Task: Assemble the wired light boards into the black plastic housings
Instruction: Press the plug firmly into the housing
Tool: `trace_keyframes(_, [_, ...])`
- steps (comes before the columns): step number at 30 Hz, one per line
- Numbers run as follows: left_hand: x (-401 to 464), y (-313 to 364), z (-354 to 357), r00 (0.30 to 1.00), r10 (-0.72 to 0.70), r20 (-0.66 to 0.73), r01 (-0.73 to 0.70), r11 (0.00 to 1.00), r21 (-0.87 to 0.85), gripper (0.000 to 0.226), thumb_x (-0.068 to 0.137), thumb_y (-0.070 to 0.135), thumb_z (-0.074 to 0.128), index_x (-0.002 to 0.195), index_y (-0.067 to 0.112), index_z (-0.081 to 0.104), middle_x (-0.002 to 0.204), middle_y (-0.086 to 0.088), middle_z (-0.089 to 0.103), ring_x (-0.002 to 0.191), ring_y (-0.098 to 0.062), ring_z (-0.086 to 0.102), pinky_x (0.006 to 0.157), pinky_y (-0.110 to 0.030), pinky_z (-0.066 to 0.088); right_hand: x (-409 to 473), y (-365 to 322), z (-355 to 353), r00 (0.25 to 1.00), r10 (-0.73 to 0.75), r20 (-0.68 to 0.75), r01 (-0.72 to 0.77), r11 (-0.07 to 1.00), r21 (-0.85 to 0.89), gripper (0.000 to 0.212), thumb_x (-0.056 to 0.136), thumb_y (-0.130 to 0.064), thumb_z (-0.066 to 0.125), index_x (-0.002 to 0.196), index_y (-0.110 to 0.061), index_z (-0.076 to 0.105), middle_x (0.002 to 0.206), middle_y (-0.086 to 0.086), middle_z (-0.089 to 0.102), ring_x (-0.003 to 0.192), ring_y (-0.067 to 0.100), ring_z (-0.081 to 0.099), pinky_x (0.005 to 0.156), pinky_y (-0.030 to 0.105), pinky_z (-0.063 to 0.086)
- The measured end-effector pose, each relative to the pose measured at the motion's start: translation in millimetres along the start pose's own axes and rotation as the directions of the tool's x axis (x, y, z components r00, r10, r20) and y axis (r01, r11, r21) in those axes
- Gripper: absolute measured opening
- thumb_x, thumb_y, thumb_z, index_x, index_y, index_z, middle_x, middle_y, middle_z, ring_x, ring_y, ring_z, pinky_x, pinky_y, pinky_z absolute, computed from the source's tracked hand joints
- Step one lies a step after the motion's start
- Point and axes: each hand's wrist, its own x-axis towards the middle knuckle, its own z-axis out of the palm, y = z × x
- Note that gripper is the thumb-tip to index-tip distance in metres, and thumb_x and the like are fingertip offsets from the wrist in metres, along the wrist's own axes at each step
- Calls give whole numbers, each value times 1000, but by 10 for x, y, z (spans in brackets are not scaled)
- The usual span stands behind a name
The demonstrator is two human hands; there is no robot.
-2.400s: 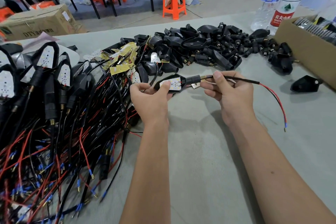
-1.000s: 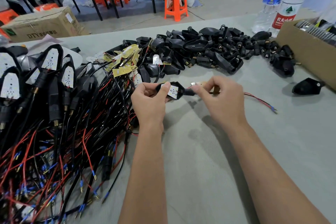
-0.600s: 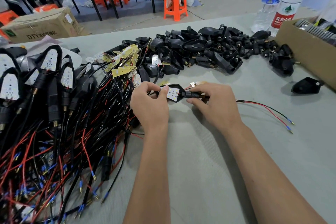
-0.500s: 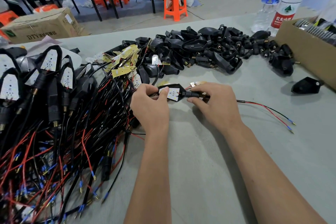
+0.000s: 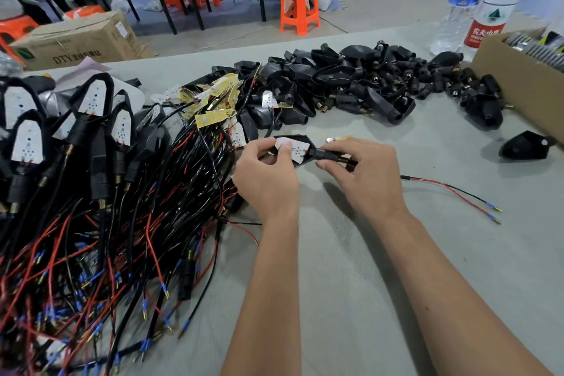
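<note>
A black plastic housing (image 5: 309,150) with a white light board (image 5: 296,148) seated in it is held low over the grey table. My left hand (image 5: 266,174) grips its wide end, thumb pressing on the board. My right hand (image 5: 363,175) grips the housing's narrow stem. Its red and black wires (image 5: 454,192) trail right across the table. Empty black housings (image 5: 341,82) are heaped at the back. Loose yellow and white wired boards (image 5: 215,105) lie beside that heap. Finished units (image 5: 91,119) with wires are piled at the left.
A cardboard box (image 5: 518,82) stands at the right edge, with two water bottles (image 5: 476,3) behind it. One lone black housing (image 5: 523,148) lies near the box. An orange stool (image 5: 299,6) and another cardboard box (image 5: 79,43) are beyond the table.
Both hands have lowered the housing toward the table. The wires that hung from my right hand now lie on the table. My left thumb now presses on the board.
</note>
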Motion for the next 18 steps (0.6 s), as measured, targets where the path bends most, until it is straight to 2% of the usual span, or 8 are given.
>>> trace_keyframes(2, [-3, 25, 28, 998, 14, 61, -12, 999, -33, 20, 89, 27, 79, 106, 18, 78, 98, 7, 74, 76, 10, 64, 76, -11, 52, 2, 3, 12, 997, 61, 44, -59, 997, -50, 15, 85, -26, 82, 99, -20, 79, 95, -6, 76, 89, 17, 68, 83, 42, 55])
trace_keyframes(5, [-35, 104, 80, 986, -27, 166, 58, 981, -186, 29, 94, 27, 73, 122, 21, 72, 109, 2, 75, 88, -6, 72, 86, -38, 61, 51, -49, 11, 975, 146, 166, -123, 982, -143, 11, 93, -30, 74, 98, -21, 76, 88, -4, 74, 84, 19, 66, 80, 41, 53])
trace_keyframes(7, [-97, 167, 86, 970, -71, 234, 143, 941, -307, 37, 95, 33, 67, 131, 27, 60, 116, 1, 71, 96, -15, 73, 85, -40, 62, 104, -104, 4, 949, 243, 199, -248, 969, -4, 12, 96, -29, 70, 91, -20, 76, 79, -4, 74, 73, 15, 67, 70, 37, 53])
trace_keyframes(10, [-126, 237, 20, 921, -151, 359, 256, 929, -266, 37, 98, 49, 55, 119, 18, 54, 116, -3, 68, 105, -24, 70, 94, -47, 58, 145, -281, 53, 870, 422, 256, -492, 790, 367, 19, 97, -27, 68, 86, -16, 77, 78, 3, 76, 62, 9, 64, 60, 28, 49])
trace_keyframes(13, [-58, 318, -243, 822, -213, 528, 385, 891, -240, 38, 102, 50, 55, 120, 16, 56, 111, -5, 72, 103, -26, 74, 90, -46, 61, 239, -522, 172, 795, 513, 324, -601, 590, 540, 19, 94, -28, 73, 93, -11, 80, 84, 6, 79, 71, 16, 71, 67, 28, 52])
trace_keyframes(15, [19, 349, -550, 773, -230, 591, 445, 861, -247, 39, 100, 42, 62, 126, 14, 55, 112, -9, 73, 99, -23, 76, 83, -41, 64, 328, -733, 311, 751, 527, 398, -646, 460, 609, 18, 93, -24, 76, 96, -6, 79, 80, 8, 78, 63, 19, 71, 56, 26, 53])
trace_keyframes(16, [64, 361, -717, 773, -240, 587, 452, 858, -243, 39, 99, 36, 66, 128, 12, 55, 114, -12, 73, 97, -22, 76, 81, -38, 64, 366, -844, 389, 738, 526, 423, -659, 426, 620, 17, 92, -22, 77, 95, -6, 78, 73, 6, 75, 53, 17, 67, 48, 22, 49])
trace_keyframes(18, [204, 384, -1102, 829, -234, 508, 400, 883, -246, 34, 99, 27, 67, 128, 11, 56, 111, -16, 75, 84, -21, 76, 70, -35, 65, 439, -1118, 591, 739, 501, 451, -662, 416, 623, 17, 89, -22, 81, 93, -6, 76, 63, 2, 67, 41, 9, 55, 40, 18, 41])
